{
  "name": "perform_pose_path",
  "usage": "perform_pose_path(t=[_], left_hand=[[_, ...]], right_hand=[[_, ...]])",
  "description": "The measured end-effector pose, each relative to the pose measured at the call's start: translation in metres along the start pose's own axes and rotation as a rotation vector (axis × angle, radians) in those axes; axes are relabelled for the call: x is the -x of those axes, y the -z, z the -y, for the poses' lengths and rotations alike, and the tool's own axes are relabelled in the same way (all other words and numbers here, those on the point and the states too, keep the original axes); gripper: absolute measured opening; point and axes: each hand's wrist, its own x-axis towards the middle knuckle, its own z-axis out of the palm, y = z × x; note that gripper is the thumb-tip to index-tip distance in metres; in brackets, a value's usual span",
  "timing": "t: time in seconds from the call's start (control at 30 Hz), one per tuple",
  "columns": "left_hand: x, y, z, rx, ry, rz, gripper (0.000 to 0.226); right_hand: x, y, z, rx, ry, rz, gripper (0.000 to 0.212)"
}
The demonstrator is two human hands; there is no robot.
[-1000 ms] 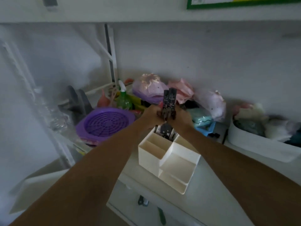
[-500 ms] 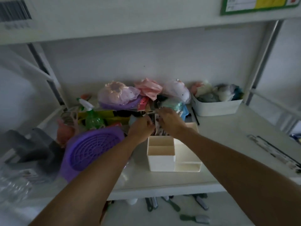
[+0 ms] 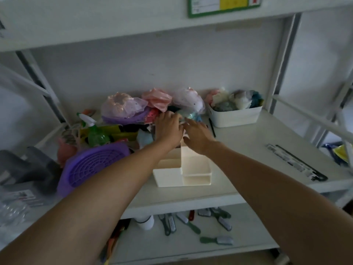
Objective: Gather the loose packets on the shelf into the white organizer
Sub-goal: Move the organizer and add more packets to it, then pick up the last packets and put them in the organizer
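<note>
The white organizer [image 3: 177,175] stands on the shelf in the middle, its front compartments showing nothing inside. Both hands reach over its rear compartments and hide them. My left hand [image 3: 169,128] lies palm down with its fingertips on a teal, clear-wrapped packet [image 3: 190,114] in the pile behind; whether it grips the packet is hidden. My right hand [image 3: 198,136] hovers beside it with fingers spread and nothing in them. A long flat black-and-white packet [image 3: 295,163] lies loose at the shelf's right end.
Bagged pink and lilac items [image 3: 124,107] are piled along the back wall. A white bin [image 3: 236,116] of soft items stands at the back right. A purple strainer [image 3: 91,165] and a green spray bottle [image 3: 96,133] crowd the left. Brushes [image 3: 191,223] lie on the lower shelf.
The dark packets both hands held above the organizer are no longer in them. Both hands have moved past its rear toward the pile, and the view has swung right.
</note>
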Motion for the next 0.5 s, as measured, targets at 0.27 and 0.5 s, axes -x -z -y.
perform_pose_path(t=[0.27, 0.5], left_hand=[[0.029, -0.04, -0.148, 0.075, 0.127, 0.116, 0.024], [0.044, -0.108, -0.262, 0.487, 0.534, 0.413, 0.05]], right_hand=[[0.108, 0.056, -0.133, -0.056, -0.136, 0.025, 0.041], [0.178, 0.082, -0.273, -0.093, -0.472, 0.124, 0.027]])
